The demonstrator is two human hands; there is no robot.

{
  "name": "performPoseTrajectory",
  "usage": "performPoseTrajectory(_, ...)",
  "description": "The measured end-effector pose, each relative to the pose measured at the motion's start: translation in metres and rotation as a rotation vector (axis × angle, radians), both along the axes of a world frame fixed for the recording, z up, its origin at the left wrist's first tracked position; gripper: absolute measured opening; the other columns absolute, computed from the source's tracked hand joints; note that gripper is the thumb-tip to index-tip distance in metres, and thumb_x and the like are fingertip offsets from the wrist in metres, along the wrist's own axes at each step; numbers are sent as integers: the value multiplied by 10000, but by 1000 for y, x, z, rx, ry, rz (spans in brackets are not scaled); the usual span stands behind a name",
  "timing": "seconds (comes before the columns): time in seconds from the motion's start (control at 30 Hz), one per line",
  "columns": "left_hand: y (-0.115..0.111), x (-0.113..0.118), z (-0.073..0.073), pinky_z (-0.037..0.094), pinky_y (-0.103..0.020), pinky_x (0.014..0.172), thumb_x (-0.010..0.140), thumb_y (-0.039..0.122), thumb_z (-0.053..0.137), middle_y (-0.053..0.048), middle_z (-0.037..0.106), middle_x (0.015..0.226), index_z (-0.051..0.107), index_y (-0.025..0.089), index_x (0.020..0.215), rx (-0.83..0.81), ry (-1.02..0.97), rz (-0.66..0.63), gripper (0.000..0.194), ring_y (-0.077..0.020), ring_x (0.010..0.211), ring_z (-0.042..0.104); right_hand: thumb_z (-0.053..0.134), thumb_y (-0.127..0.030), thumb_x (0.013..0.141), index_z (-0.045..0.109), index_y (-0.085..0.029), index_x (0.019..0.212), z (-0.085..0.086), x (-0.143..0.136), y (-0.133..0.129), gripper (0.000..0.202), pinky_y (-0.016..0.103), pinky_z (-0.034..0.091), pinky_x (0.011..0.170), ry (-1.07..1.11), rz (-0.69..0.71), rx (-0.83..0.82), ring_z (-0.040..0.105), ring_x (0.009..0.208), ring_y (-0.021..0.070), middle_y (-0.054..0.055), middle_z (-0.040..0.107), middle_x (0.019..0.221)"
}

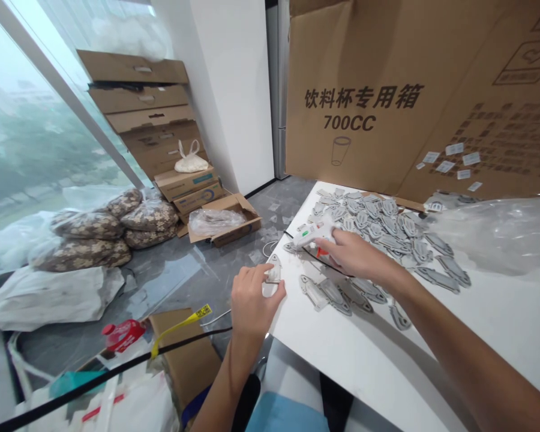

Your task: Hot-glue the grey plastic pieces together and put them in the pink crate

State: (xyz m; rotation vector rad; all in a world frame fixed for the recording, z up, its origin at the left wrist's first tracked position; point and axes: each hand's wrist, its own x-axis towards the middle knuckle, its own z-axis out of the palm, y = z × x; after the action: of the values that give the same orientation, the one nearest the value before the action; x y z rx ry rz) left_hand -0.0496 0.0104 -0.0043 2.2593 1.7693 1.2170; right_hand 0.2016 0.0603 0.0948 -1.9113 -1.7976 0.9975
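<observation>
Near the left edge of the white table, my left hand pinches a small grey and clear plastic piece between thumb and fingers. My right hand is wrapped round a white glue gun with an orange trigger. The gun's nozzle points left, above and to the right of the held piece, apart from it. Close in front of the gun lie several grey pieces in a row. A large spread of similar grey pieces lies behind my right hand.
A tall cardboard box stands at the table's back, with clear plastic wrap at the right. A black cable crosses the lower left. On the floor are an open carton, patterned bundles and a red bottle.
</observation>
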Motion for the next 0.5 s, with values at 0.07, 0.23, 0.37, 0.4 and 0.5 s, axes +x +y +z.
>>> performPoseTrajectory(0.07,-2,2,4,506,-391,846,870,295,883,18,709,801,735,284,1132,-31,-23,1,301,-237,854,697,492,-614,1071,451,-249,878,2,3,2,415,323,407,614,59,-82,70,605,663,203,33,663,768)
performPoseTrajectory(0.23,-8,0,25,487,-407,906,912,291,755,-2,678,834,710,274,1180,-85,-75,-139,272,-245,909,657,484,-628,1086,452,-252,914,10,6,2,414,305,357,554,209,-174,158,573,601,172,7,646,750)
performPoseTrajectory(0.37,-2,-13,28,429,-479,1150,774,71,641,-62,719,1381,631,269,1366,-150,74,-297,624,-317,1378,568,468,-580,1105,497,-237,951,18,1,-4,377,319,397,567,205,-135,161,590,570,154,18,696,835)
performPoseTrajectory(0.4,0,-15,25,422,-479,1157,802,70,638,-59,718,1401,623,266,1379,-159,94,-291,610,-315,1390,567,466,-556,1108,506,-234,963,20,0,-5,356,323,412,581,199,-115,163,600,573,154,23,713,860)
performPoseTrajectory(0.5,5,-18,15,463,-440,1023,961,218,697,-44,758,1213,635,270,1373,-177,85,-204,420,-282,1187,648,466,-538,1106,531,-227,994,23,-2,-8,338,337,441,638,167,-59,174,639,633,186,29,720,819)
